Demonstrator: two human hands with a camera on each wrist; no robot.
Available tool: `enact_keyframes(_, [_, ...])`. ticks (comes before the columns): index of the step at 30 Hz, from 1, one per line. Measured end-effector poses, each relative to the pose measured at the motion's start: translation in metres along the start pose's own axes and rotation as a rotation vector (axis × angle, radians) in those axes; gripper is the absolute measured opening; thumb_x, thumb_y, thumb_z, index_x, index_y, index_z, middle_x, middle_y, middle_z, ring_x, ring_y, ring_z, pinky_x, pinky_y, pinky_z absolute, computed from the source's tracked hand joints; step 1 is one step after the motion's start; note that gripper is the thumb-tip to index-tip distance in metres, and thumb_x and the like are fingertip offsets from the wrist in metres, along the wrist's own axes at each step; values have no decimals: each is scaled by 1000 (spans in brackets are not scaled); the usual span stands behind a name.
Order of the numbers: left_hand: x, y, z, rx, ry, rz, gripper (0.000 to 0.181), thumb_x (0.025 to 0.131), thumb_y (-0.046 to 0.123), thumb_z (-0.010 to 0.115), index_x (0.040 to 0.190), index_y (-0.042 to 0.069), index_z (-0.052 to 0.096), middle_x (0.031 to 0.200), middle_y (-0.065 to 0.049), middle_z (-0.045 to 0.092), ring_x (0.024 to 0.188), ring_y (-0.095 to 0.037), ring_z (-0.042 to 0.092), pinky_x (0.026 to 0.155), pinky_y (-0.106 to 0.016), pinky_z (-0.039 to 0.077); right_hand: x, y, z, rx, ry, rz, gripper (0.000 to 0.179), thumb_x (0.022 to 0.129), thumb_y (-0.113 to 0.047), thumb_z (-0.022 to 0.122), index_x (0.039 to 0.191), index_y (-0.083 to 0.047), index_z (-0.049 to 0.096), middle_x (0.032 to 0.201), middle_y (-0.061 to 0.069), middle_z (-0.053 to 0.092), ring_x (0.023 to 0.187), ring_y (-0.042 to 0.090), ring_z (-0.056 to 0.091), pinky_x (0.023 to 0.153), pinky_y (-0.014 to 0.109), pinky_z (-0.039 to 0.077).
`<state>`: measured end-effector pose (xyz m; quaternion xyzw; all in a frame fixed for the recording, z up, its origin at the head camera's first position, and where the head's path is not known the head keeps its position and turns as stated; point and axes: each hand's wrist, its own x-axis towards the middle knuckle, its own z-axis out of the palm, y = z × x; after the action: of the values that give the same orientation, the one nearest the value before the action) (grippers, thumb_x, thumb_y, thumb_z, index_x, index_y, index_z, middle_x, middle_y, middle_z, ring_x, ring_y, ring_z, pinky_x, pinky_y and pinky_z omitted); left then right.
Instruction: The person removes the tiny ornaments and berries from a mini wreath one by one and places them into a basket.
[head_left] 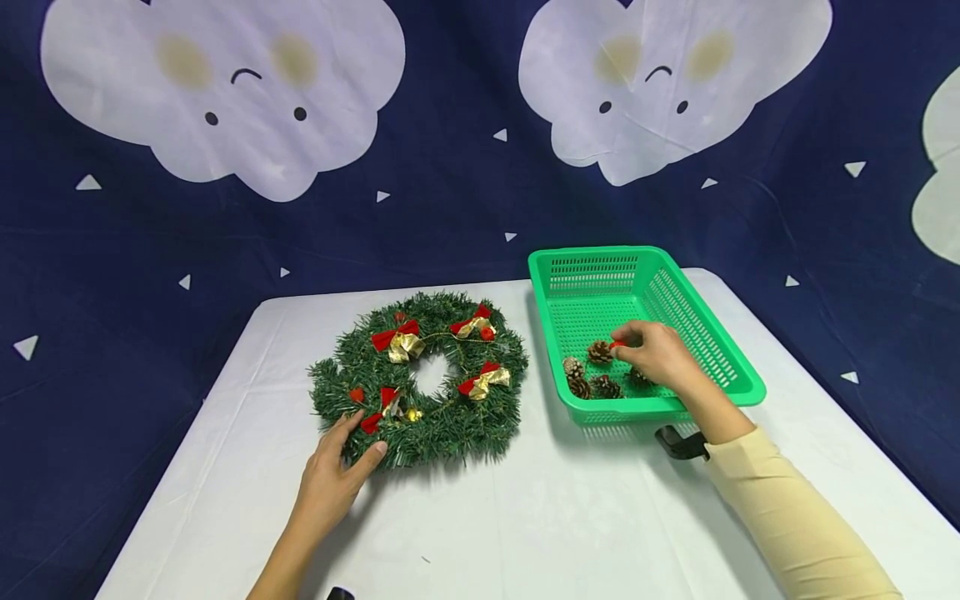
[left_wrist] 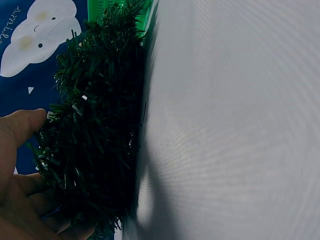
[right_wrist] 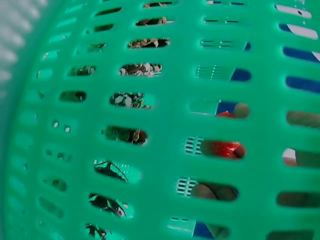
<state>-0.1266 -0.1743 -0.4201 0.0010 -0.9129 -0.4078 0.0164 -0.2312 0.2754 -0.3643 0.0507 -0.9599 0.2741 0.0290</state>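
Note:
A green tinsel wreath [head_left: 420, 333] with red and gold bows lies on the white table. My left hand [head_left: 330, 471] rests against its near left edge, thumb and fingers spread. In the left wrist view, the thumb [left_wrist: 30, 122] touches the dark green wreath [left_wrist: 95, 125]. Over the near part of a green plastic basket [head_left: 660, 406], my right hand [head_left: 658, 354] pinches a small red ornament [head_left: 617, 344]. Through the basket's slots, the right wrist view shows that shiny red ornament [right_wrist: 227, 149] between fingertips; its full shape is hidden. Several pine cones [head_left: 598, 352] sit beside this hand inside the basket.
A black curved object [head_left: 681, 443] shows under the right wrist, and another black piece [head_left: 341, 593] at the bottom edge. Behind the table [head_left: 517, 517] hangs a dark blue cloth [head_left: 450, 225] with cloud prints.

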Motion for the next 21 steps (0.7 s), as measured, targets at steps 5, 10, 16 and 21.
enact_keyframes(5, [0, 1, 0, -2, -1, -4, 71, 90, 49, 57, 147, 14, 33, 154, -25, 22, 138, -49, 24, 107, -69, 22, 0, 3, -1, -10, -19, -4, 31, 88, -23, 65, 113, -5, 66, 107, 17, 70, 97, 32, 64, 77, 44, 50])
enact_keyframes(10, [0, 0, 1, -6, -4, -13, 71, 90, 49, 57, 147, 14, 33, 154, -24, 22, 138, -49, 24, 107, -69, 22, -1, 5, -2, -12, -30, -5, 32, 88, -22, 65, 113, -3, 65, 107, 17, 70, 98, 34, 64, 79, 46, 50])
enact_keyframes(16, [0, -1, 1, 1, 9, 1, 70, 90, 48, 57, 147, 13, 34, 154, -25, 23, 137, -51, 26, 105, -70, 23, -1, 7, -3, -13, -59, 18, 32, 89, -22, 64, 116, -4, 64, 109, 16, 70, 98, 33, 64, 77, 44, 51])
enact_keyframes(21, [1, -2, 1, -6, 2, -9, 71, 90, 49, 57, 147, 14, 33, 155, -24, 21, 138, -50, 25, 106, -69, 22, 0, 7, -3, -4, -63, 24, 34, 89, -25, 64, 116, -5, 64, 109, 16, 70, 98, 33, 64, 76, 43, 52])
